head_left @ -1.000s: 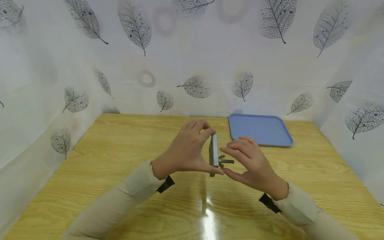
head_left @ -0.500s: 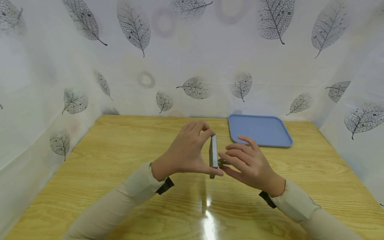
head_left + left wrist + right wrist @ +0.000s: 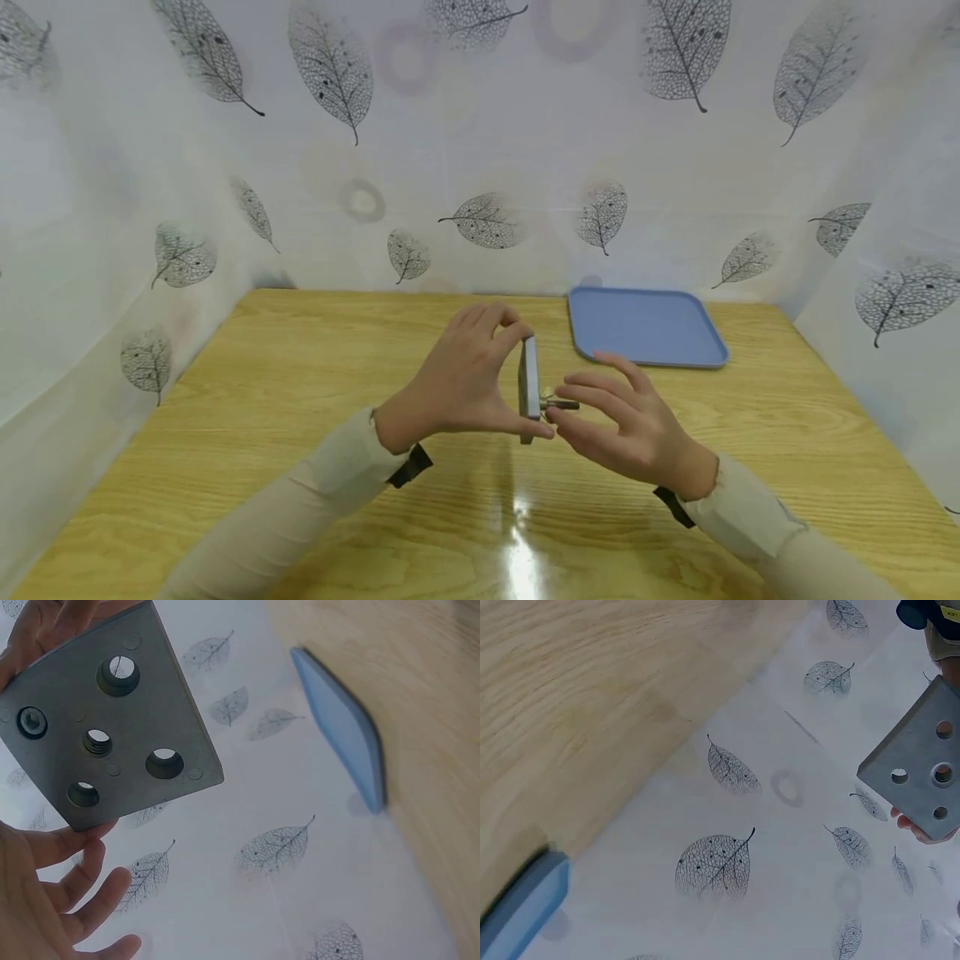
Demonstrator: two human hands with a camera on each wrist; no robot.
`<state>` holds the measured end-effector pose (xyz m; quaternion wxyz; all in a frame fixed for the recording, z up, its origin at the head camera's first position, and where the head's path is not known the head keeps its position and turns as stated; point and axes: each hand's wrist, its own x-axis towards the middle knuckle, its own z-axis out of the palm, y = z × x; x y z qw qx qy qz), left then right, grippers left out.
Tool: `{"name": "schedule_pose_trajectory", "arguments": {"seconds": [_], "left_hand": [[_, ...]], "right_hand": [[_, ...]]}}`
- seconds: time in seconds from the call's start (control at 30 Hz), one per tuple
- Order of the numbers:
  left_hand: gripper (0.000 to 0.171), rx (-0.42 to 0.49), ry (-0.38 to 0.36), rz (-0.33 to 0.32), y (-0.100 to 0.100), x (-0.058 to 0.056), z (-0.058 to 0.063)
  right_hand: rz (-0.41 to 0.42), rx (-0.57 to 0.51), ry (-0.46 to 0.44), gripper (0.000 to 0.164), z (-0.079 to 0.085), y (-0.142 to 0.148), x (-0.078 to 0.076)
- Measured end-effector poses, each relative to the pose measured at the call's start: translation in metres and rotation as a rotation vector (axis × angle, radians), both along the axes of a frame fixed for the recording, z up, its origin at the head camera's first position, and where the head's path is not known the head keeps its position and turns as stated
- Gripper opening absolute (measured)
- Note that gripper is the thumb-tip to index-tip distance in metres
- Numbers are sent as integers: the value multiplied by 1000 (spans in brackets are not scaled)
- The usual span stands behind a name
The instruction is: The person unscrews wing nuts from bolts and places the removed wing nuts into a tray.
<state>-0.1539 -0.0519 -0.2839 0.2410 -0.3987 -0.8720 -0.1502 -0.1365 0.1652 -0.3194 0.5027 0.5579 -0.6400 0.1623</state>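
Observation:
My left hand (image 3: 468, 379) holds a thick grey metal plate (image 3: 529, 379) on edge above the table, fingers on its top and thumb under its bottom. Several round holes pierce the plate. One of them holds a socket-head bolt (image 3: 32, 722), whose dark shank (image 3: 564, 405) sticks out on the right side. A brass-coloured wing nut (image 3: 546, 400) sits on that shank, close to the plate. Beside it is my right hand (image 3: 633, 417), thumb tip at the nut and index finger just above the shank, other fingers spread. Contact with the nut is hard to tell.
A blue tray (image 3: 648, 327) lies at the back right of the wooden table (image 3: 337, 350). Pale curtains (image 3: 487, 125) with a leaf print stand behind the table and along both sides.
My right thumb and fingers closed in around the wing nut and shank, then spread apart again, baring the shank. My left hand keeps the plate in nearly the same place.

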Motion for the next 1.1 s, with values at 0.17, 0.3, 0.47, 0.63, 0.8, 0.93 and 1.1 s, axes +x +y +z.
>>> {"name": "schedule_pose_trajectory", "arguments": {"seconds": [0.17,0.3,0.47,0.63,0.8,0.93,1.1], "left_hand": [[93,-15,-11,3,0,0,-1],[91,-16,-31,-4,0,1,-2],[90,-18,-18,2,0,1,-4],[92,-42,36,41,-1,1,-5],[92,-96,100,100,-1,4,-3],[92,-147,174,122,0,6,-2],[93,-165,211,127,0,6,-2]], "right_hand": [[12,-36,-237,30,0,3,3],[5,-41,-468,40,-1,1,3],[-41,24,-591,45,-2,-1,4],[-102,57,-560,47,-4,-1,4],[-138,60,-509,47,-7,-1,4],[-142,49,-503,46,-8,-1,4],[-152,72,-512,48,-8,-1,4]]}}
